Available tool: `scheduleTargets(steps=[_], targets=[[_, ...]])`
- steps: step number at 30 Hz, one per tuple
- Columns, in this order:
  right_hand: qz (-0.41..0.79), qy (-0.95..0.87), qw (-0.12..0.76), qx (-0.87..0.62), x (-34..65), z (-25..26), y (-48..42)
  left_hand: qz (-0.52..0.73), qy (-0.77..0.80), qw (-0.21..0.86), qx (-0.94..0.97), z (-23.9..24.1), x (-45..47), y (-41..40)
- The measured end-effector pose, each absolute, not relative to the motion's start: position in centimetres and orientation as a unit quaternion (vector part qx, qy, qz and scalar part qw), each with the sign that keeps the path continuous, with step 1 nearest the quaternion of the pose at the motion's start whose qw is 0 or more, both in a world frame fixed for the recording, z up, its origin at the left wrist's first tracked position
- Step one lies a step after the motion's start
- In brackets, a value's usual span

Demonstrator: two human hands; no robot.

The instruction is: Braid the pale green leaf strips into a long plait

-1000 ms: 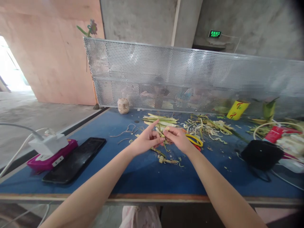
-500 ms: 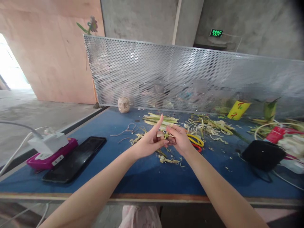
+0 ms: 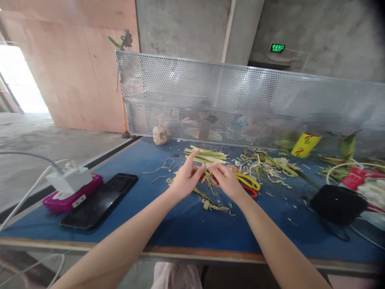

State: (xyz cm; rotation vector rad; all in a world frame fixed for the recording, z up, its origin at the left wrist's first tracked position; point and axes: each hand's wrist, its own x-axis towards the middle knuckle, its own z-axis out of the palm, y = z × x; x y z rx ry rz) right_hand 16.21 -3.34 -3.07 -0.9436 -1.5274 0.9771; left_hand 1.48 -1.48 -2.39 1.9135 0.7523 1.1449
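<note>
My left hand (image 3: 185,178) and my right hand (image 3: 226,182) meet above the middle of the table, both closed. Between their fingertips is a small piece of green plant fibre (image 3: 208,175), whose thin ends hang below; the fingers partly cover it. The left index finger sticks up. Just beyond the hands lie pale green stalk strips (image 3: 222,154). Yellow and red loop handles (image 3: 252,182), seemingly of scissors, show beside my right hand. A short knotted fibre piece (image 3: 218,207) rests on the table in front of the hands.
A phone (image 3: 100,202) and a purple power strip (image 3: 92,188) with a white charger (image 3: 70,180) lie left. Plant scraps (image 3: 270,164), a yellow roll (image 3: 306,145) and a black pouch (image 3: 338,204) are on the right. A perforated metal screen (image 3: 180,88) borders the far edge.
My fingertips have drawn together over the fibre piece, with the left thumb now raised against the right fingers. The whole view has shifted slightly.
</note>
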Motion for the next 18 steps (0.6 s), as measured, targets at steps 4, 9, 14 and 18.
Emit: scheduleTargets(steps=[4,9,14,18], targets=[[0.387,-0.622,0.495,-0.467,15.3,-3.8,-3.2,0.466,0.34,0.3,0.759,-2.9,1.9,-1.8],[0.423,-0.592,0.471,-0.498,14.8,-4.5,-2.7,0.46,0.392,0.248,0.757,-3.3,2.5,-2.1],[0.451,-0.553,0.54,-0.447,14.6,-4.5,-2.6,0.469,0.372,0.243,0.763,-3.2,2.8,-2.4],[0.451,-0.525,0.574,-0.438,14.4,-4.3,-2.8,0.488,0.348,0.27,0.754,-3.1,2.9,-2.6]])
